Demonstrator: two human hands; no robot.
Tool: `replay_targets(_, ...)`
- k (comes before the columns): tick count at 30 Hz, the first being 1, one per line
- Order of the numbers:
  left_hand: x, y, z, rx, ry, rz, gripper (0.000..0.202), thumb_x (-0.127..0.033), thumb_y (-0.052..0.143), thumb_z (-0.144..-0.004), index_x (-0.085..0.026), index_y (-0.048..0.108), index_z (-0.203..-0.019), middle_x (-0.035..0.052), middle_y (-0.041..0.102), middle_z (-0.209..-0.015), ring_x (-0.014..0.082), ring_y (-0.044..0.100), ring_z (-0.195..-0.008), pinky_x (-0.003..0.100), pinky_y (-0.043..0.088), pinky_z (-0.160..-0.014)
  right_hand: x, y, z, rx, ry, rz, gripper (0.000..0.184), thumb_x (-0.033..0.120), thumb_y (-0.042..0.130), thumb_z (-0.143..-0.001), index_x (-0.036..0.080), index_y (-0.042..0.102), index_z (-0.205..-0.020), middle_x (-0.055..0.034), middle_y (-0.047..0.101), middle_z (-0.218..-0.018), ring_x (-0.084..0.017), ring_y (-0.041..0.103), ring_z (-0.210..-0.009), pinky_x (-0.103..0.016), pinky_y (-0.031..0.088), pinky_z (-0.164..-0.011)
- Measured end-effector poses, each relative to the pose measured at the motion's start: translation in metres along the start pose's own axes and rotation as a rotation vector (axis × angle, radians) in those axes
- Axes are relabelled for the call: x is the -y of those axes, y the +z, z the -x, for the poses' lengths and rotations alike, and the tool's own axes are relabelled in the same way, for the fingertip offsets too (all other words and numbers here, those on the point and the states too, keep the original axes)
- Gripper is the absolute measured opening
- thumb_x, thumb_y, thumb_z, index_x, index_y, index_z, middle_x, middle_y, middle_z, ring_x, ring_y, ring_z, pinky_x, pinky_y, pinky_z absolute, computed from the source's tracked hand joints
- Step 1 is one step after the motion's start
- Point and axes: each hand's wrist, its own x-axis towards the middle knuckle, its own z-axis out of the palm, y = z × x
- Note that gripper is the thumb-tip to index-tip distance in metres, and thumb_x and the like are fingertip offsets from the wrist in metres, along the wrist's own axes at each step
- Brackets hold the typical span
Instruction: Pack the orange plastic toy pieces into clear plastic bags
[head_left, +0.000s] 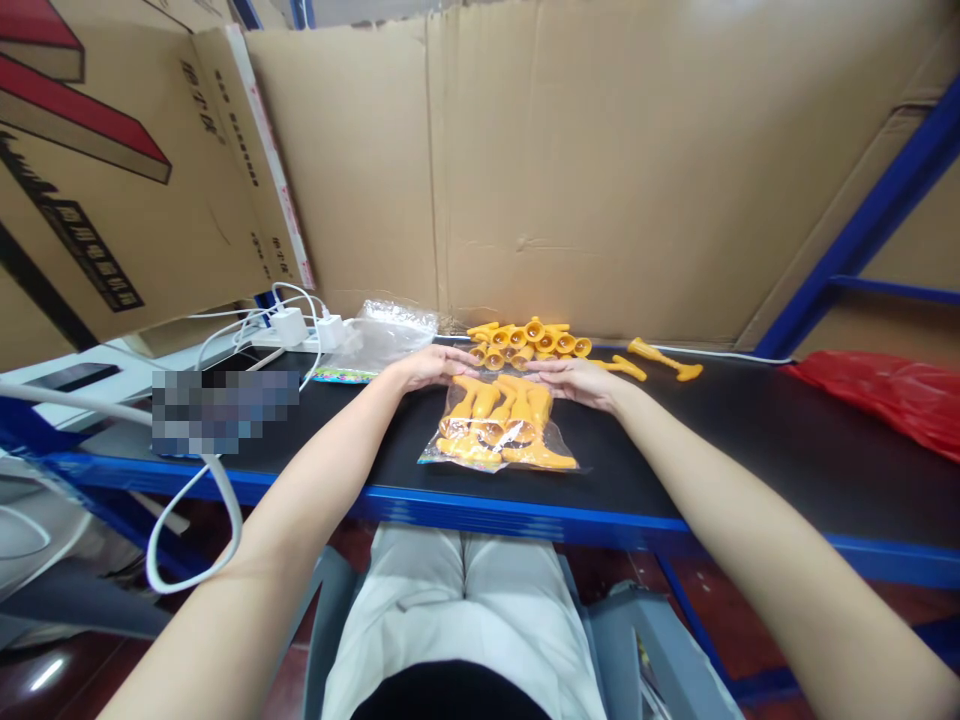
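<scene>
On the black surface (750,450), a clear bag (559,443) of yellow plastic pieces (517,415) lies flat at the near edge, toward the wearer from both hands. It spreads widest from left to right, with most pieces inside running near to far. The left hand (433,368) and right hand (581,382) are about equally close, fingers appearing pinched on its far-left and far-right corners. A loose yellow pile (529,340) sits just beyond. At left, a cardboard box (150,230) seems to read "商用电脑机箱" (commercial computer case); the bag's colourful print is illegible.
</scene>
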Motion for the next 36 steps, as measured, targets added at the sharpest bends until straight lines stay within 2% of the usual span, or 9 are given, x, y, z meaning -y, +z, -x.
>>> replay_targets(5,0.001,0.002,-0.002,-0.132,0.027,-0.079,0.014,-0.004,0.062,-0.063,-0.013,0.070,-0.071,0.0075,0.069,-0.079,0.0127,0.063,-0.073,0.025,0.049,-0.073,-0.004,-0.004,-0.005,-0.097,-0.020,0.071,0.021,-0.001,0.052,-0.071,0.013,0.068,-0.073,-0.0085,0.068,-0.087,-0.012,0.063,-0.078,-0.026,0.050,-0.077)
replay_targets(11,-0.001,0.009,-0.002,-0.253,0.052,-0.190,0.020,0.003,0.052,-0.058,-0.012,0.065,-0.057,0.0033,0.065,-0.063,0.0097,0.060,-0.060,0.022,0.049,-0.062,-0.004,0.002,-0.009,-0.216,-0.140,0.164,0.020,-0.002,0.054,-0.064,0.013,0.061,-0.054,-0.0039,0.065,-0.067,-0.009,0.059,-0.061,-0.023,0.051,-0.064)
replay_targets(17,0.003,0.008,-0.007,-0.285,0.174,-0.342,0.021,0.000,0.042,-0.054,-0.012,0.058,-0.049,-0.0013,0.058,-0.052,0.0062,0.053,-0.050,0.017,0.043,-0.054,-0.001,0.007,-0.008,-0.244,-0.251,0.347,0.025,-0.003,0.045,-0.060,0.016,0.056,-0.048,0.0022,0.058,-0.052,-0.008,0.053,-0.054,-0.019,0.045,-0.055)
replay_targets(21,0.008,0.003,-0.012,-0.300,0.275,-0.576,0.021,-0.004,0.037,-0.050,-0.014,0.055,-0.048,-0.0020,0.055,-0.049,0.0074,0.050,-0.049,0.016,0.038,-0.050,0.001,0.004,-0.008,-0.218,-0.232,0.411,0.023,0.000,0.043,-0.059,0.016,0.058,-0.050,0.0018,0.058,-0.052,-0.008,0.050,-0.052,-0.020,0.042,-0.056)
replay_targets(24,0.007,0.003,-0.012,-0.319,0.344,-0.747,0.022,-0.006,0.034,-0.049,-0.015,0.054,-0.048,-0.0019,0.054,-0.049,0.0090,0.050,-0.052,0.017,0.036,-0.052,0.003,0.001,-0.007,-0.155,-0.175,0.350,0.019,0.009,0.046,-0.063,0.015,0.060,-0.052,-0.0025,0.061,-0.056,-0.010,0.053,-0.055,-0.021,0.041,-0.055)
replay_targets(27,0.004,0.009,-0.010,-0.349,0.415,-0.849,0.021,-0.006,0.033,-0.049,-0.015,0.051,-0.046,-0.0014,0.053,-0.050,0.0100,0.050,-0.054,0.019,0.035,-0.055,0.007,0.001,-0.002,-0.123,-0.139,0.310,0.027,0.026,0.047,-0.072,0.015,0.060,-0.051,-0.0059,0.061,-0.056,-0.012,0.054,-0.054,-0.023,0.040,-0.054)
replay_targets(31,0.001,0.016,-0.008,-0.366,0.509,-0.961,0.018,-0.005,0.034,-0.050,-0.016,0.047,-0.046,-0.0015,0.049,-0.050,0.0106,0.047,-0.053,0.020,0.032,-0.055,0.014,0.006,0.007,-0.160,-0.180,0.606,0.038,0.045,0.056,-0.070,0.016,0.056,-0.046,-0.0033,0.057,-0.049,-0.011,0.049,-0.049,-0.023,0.036,-0.052)
replay_targets(34,0.001,0.018,-0.008,-0.369,0.588,-0.994,0.016,-0.004,0.036,-0.052,-0.017,0.044,-0.047,-0.0012,0.049,-0.053,0.0113,0.047,-0.056,0.021,0.031,-0.057,0.017,0.006,0.011,-0.154,-0.184,0.835,0.042,0.052,0.061,-0.063,0.016,0.052,-0.043,-0.0015,0.055,-0.047,-0.009,0.046,-0.047,-0.023,0.033,-0.049)
replay_targets(36,0.000,0.019,-0.008,-0.373,0.614,-1.004,0.016,-0.003,0.036,-0.052,-0.018,0.042,-0.048,-0.0005,0.049,-0.056,0.0121,0.047,-0.059,0.021,0.032,-0.059,0.018,0.004,0.009,-0.193,-0.227,0.869,0.040,0.053,0.064,-0.060,0.017,0.052,-0.047,-0.0002,0.055,-0.049,-0.009,0.045,-0.048,-0.023,0.033,-0.049)
